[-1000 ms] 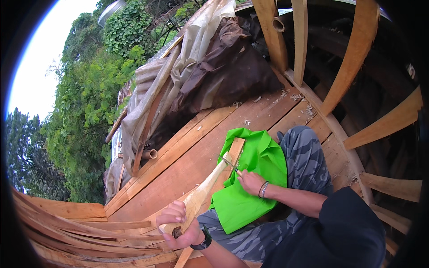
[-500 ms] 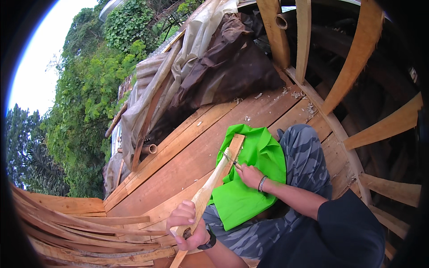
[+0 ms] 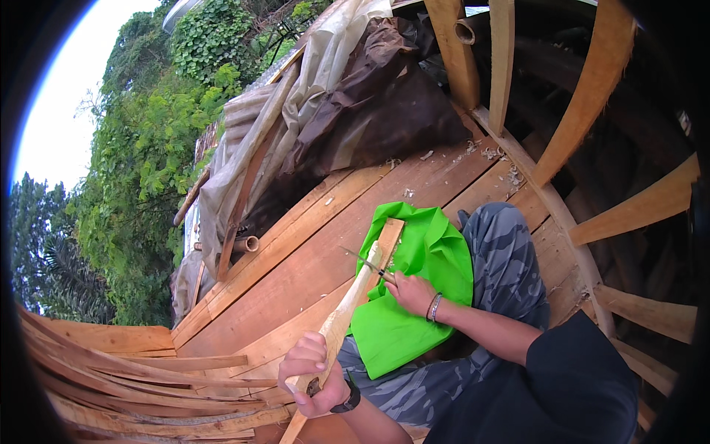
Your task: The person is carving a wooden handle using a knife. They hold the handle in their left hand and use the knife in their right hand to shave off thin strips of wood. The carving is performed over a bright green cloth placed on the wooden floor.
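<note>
My left hand (image 3: 309,361) is wrapped round the thick near end of a pale carved wooden stick (image 3: 342,314). The stick slants away from me and narrows toward its far end, lying along a flat wooden board (image 3: 392,234). In my right hand (image 3: 414,294) is the handle of a knife (image 3: 385,275). Its thin blade crosses the stick near the far end and sticks out past the stick's left side; whether the edge bites the wood I cannot tell. A bright green cloth (image 3: 436,255) covers my lap under the board.
I sit on a plank floor (image 3: 281,296) scattered with wood shavings (image 3: 492,154). Curved wooden ribs (image 3: 584,96) rise at the right. Stacked thin strips (image 3: 148,396) lie at the lower left. A brown tarp (image 3: 384,111) and a bamboo pole (image 3: 248,243) are at the far side.
The knife has swung so that more of its blade shows, reaching left beyond the stick. My right hand has shifted slightly toward me; the left keeps its grip and moves a little right.
</note>
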Motion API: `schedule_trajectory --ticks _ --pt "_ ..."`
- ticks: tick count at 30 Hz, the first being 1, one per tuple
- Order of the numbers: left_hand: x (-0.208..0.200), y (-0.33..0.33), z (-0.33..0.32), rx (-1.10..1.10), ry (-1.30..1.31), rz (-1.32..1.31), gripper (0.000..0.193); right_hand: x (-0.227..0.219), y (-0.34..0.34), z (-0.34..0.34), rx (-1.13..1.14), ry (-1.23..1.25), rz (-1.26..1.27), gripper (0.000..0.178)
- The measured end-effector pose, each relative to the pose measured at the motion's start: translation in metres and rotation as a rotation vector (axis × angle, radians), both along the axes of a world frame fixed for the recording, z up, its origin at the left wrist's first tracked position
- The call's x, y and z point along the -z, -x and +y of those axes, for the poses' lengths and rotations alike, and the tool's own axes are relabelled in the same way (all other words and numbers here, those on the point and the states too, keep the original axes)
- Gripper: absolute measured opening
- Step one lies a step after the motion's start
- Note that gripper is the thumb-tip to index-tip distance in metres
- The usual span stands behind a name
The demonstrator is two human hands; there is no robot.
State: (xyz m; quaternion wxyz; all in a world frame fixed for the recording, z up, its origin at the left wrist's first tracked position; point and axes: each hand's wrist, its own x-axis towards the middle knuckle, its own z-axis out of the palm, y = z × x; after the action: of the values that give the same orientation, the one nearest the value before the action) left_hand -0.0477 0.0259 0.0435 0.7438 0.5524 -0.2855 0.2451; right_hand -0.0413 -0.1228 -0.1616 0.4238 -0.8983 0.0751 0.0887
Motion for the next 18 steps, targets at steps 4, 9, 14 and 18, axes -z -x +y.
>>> schedule_trajectory --ticks 4,9,14,18 --pt "-0.003 -0.006 -0.001 0.023 0.005 -0.005 0.043 0.020 -0.002 0.004 0.028 -0.034 0.092 0.033" --pt "-0.005 -0.005 -0.009 0.035 0.010 -0.007 0.043 0.046 -0.005 0.002 0.118 -0.009 -0.043 0.028" --pt "-0.008 -0.004 -0.010 0.055 -0.044 -0.001 0.037 0.041 -0.018 0.010 0.128 -0.042 0.090 0.028" --pt "-0.008 -0.006 -0.006 0.059 -0.022 0.026 0.036 0.051 -0.027 0.003 0.178 -0.186 0.080 0.033"
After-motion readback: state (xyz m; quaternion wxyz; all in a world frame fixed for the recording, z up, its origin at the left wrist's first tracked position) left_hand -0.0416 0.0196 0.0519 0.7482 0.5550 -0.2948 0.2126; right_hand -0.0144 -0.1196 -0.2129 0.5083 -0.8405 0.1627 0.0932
